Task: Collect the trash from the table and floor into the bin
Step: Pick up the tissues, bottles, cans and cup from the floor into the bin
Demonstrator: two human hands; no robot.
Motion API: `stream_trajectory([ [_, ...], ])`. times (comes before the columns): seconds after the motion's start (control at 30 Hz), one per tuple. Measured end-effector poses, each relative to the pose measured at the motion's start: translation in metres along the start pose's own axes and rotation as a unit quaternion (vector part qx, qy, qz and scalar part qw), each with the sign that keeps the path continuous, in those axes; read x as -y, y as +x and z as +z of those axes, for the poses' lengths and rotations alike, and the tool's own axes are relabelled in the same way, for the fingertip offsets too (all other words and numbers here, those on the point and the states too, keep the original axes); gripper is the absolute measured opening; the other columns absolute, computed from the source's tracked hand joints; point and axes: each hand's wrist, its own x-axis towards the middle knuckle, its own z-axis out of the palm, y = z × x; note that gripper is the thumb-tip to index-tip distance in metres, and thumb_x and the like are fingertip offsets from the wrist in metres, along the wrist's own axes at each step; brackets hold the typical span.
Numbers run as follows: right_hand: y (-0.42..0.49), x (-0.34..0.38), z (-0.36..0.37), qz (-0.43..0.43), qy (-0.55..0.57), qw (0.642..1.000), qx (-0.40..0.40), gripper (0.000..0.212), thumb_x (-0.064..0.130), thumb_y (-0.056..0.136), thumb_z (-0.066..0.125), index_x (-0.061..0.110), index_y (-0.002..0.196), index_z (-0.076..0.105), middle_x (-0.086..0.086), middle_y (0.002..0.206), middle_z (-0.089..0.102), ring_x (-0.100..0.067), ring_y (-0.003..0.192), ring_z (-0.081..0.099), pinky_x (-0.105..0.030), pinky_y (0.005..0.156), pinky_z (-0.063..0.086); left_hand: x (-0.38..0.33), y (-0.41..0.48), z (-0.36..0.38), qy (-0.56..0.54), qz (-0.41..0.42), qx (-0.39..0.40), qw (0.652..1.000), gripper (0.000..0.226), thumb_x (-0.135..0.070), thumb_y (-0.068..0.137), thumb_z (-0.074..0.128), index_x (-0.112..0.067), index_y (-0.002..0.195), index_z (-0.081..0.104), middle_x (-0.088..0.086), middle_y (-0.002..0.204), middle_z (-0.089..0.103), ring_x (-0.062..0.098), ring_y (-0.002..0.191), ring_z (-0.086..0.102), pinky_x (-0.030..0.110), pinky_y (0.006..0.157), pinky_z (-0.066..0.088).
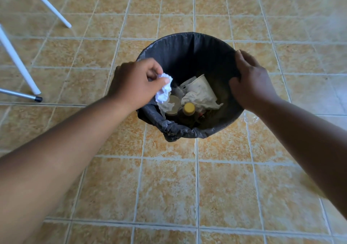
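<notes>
While your left hand (138, 83) pinches crumpled paper ball (164, 90) in fingertips, ball hangs over left inner edge of bin (187, 56), mouth directly below: release drops it in. Your right hand (250, 83) clamped on right rim, steadying. Bin contents: paper cup (203, 88), crumpled tissue (201, 100), yellow-capped bottle (188, 109). Clear plastic scrap (250, 119) on floor (169, 187), just beside bin, nearer right hand.

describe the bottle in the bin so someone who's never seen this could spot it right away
Find the round bin lined with a dark bag on the tiled floor. Look at its bottom, toward the near side, beside the crumpled tissue. The bottle is the only thing there with a yellow cap.
</notes>
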Motion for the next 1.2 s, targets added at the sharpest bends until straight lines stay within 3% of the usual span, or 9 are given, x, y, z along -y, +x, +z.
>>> stream_trajectory([
  [0.07,-0.001,0.0,0.0,0.002,0.001,1.0,0.001,0.068,0.008,0.09,0.045,0.01,0.155,0.025,-0.008,0.162,0.024,-0.03,0.146,0.028,-0.035,0.115,0.029,0.0,-0.001,0.007,0.066,0.024,-0.004,0.998,0.028,-0.053,0.079,0.068,-0.027,0.091,0.069,-0.011,0.082,0.072,0.018,0.092,0.064,0.037,0.092,0.041],
  [0.17,0.0,-0.001,-0.001,0.002,0.001,1.0,-0.002,0.068,0.009,0.09,0.044,0.01,0.155,0.025,-0.008,0.162,0.024,-0.03,0.146,0.027,-0.035,0.116,0.029,0.001,0.001,0.011,0.136,0.036,-0.014,0.99,0.034,-0.059,0.082,0.065,-0.03,0.101,0.07,-0.009,0.093,0.072,0.023,0.104,0.058,0.033,0.083,0.023],
  [0.33,-0.001,-0.001,0.0,0.002,0.006,1.0,-0.003,0.068,0.008,0.091,0.045,0.009,0.155,0.024,-0.008,0.162,0.024,-0.03,0.147,0.027,-0.035,0.116,0.029,0.012,-0.002,0.013,0.14,0.064,-0.064,0.986,0.036,-0.047,0.089,0.06,-0.02,0.111,0.07,0.001,0.112,0.067,0.032,0.113,0.054,0.038,0.089,0.034],
  [0.43,-0.001,-0.001,0.0,-0.002,0.007,1.0,-0.004,0.067,0.008,0.091,0.045,0.009,0.155,0.024,-0.009,0.162,0.024,-0.03,0.146,0.028,-0.034,0.115,0.029,0.013,0.0,0.015,0.127,0.026,-0.058,0.99,0.049,-0.038,0.092,0.061,-0.011,0.132,0.058,0.008,0.142,0.05,0.031,0.135,0.041,0.039,0.105,0.031],
  [0.53,-0.001,-0.001,-0.001,0.0,0.012,1.0,-0.004,0.068,0.008,0.091,0.046,0.009,0.155,0.025,-0.009,0.162,0.025,-0.03,0.146,0.029,-0.033,0.115,0.029,0.009,0.002,0.015,0.095,-0.049,0.019,0.994,0.067,-0.045,0.098,0.05,-0.013,0.153,0.03,0.003,0.164,0.017,0.021,0.151,0.013,0.04,0.119,0.016],
  [0.7,-0.002,-0.002,-0.001,-0.002,0.014,1.0,-0.004,0.067,0.008,0.091,0.046,0.008,0.155,0.026,-0.009,0.161,0.025,-0.03,0.145,0.03,-0.034,0.114,0.03,0.009,0.001,0.015,0.126,-0.05,0.073,0.988,0.076,-0.053,0.099,0.039,-0.013,0.157,0.01,0.0,0.166,-0.004,0.016,0.152,-0.003,0.038,0.123,0.008],
  [0.97,0.003,-0.002,-0.001,-0.007,0.04,0.999,0.003,0.067,0.01,0.091,0.048,0.009,0.155,0.027,-0.007,0.161,0.027,-0.027,0.146,0.029,-0.03,0.114,0.028,0.008,0.002,0.013,0.158,-0.046,0.082,0.983,0.08,-0.056,0.098,0.038,-0.01,0.157,0.01,0.001,0.166,-0.006,0.016,0.152,-0.004,0.039,0.123,0.008],
  [1.07,0.007,-0.009,-0.006,-0.004,0.104,0.995,-0.001,0.059,0.021,0.097,0.05,0.011,0.152,0.034,-0.006,0.158,0.035,-0.022,0.144,0.033,-0.028,0.114,0.028,0.009,0.002,0.013,0.162,-0.046,0.079,0.982,0.079,-0.056,0.097,0.038,-0.01,0.157,0.011,0.0,0.166,-0.005,0.016,0.152,-0.004,0.038,0.122,0.008],
  [1.2,0.018,-0.039,-0.011,0.08,0.242,0.967,-0.019,0.058,0.044,0.099,0.05,0.014,0.149,0.042,-0.005,0.152,0.045,-0.017,0.135,0.047,-0.031,0.111,0.036,0.01,0.001,0.013,0.16,-0.046,0.073,0.983,0.078,-0.054,0.097,0.041,-0.01,0.156,0.013,0.0,0.166,-0.003,0.016,0.152,-0.003,0.037,0.122,0.007],
])
